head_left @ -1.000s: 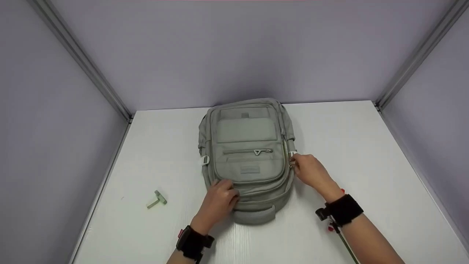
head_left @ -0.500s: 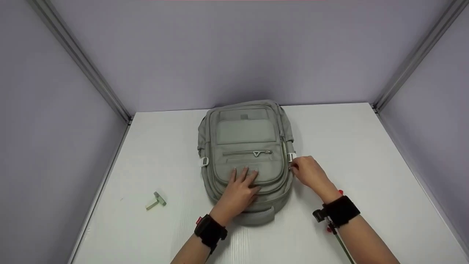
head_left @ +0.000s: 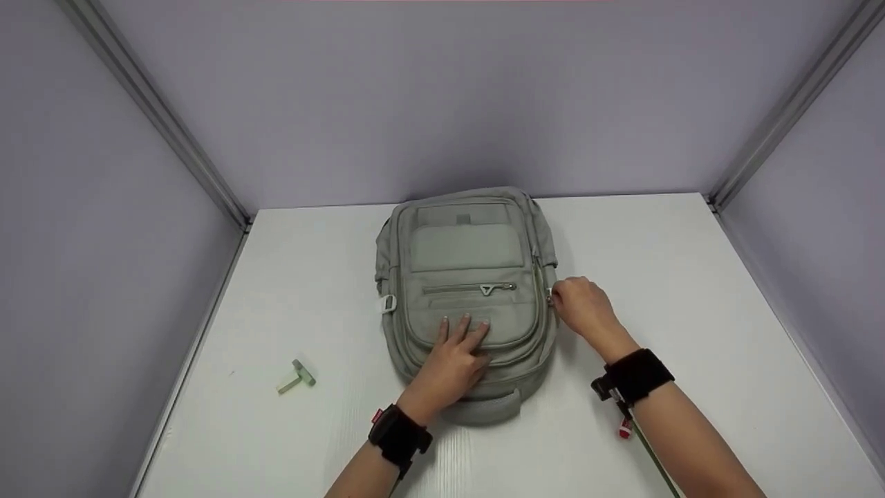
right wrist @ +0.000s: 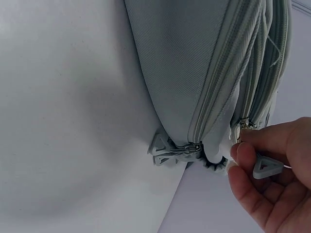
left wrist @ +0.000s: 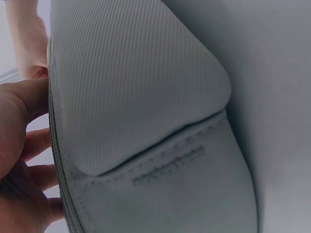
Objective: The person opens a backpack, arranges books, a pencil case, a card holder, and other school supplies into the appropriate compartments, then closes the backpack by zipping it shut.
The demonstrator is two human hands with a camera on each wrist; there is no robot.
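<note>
A grey-green backpack (head_left: 467, 249) lies front side up on the white table, its grab handle (head_left: 484, 409) at the near end. My left hand (head_left: 453, 363) rests spread on the lower front panel, fingers pointing away from me. The left wrist view shows that hand (left wrist: 19, 160) beside the bag's rounded end. At the bag's right side my right hand (head_left: 588, 308) is bent in. Close up, the right hand (right wrist: 282, 170) pinches a zipper pull, whose triangular tab (right wrist: 267, 166) shows between the fingers. Two more triangular pulls (right wrist: 163, 150) hang from a neighbouring zipper.
A small pale green T-shaped piece (head_left: 297, 377) lies on the table (head_left: 311, 290) left of the bag. White strap buckles sit at the bag's sides, the left buckle (head_left: 388, 303) in plain sight. Grey-lilac panels (head_left: 456, 97) enclose the back and both sides.
My left hand has moved from the bag's lower left edge onto the front panel and spread its fingers. My right hand has shifted slightly farther up the right side.
</note>
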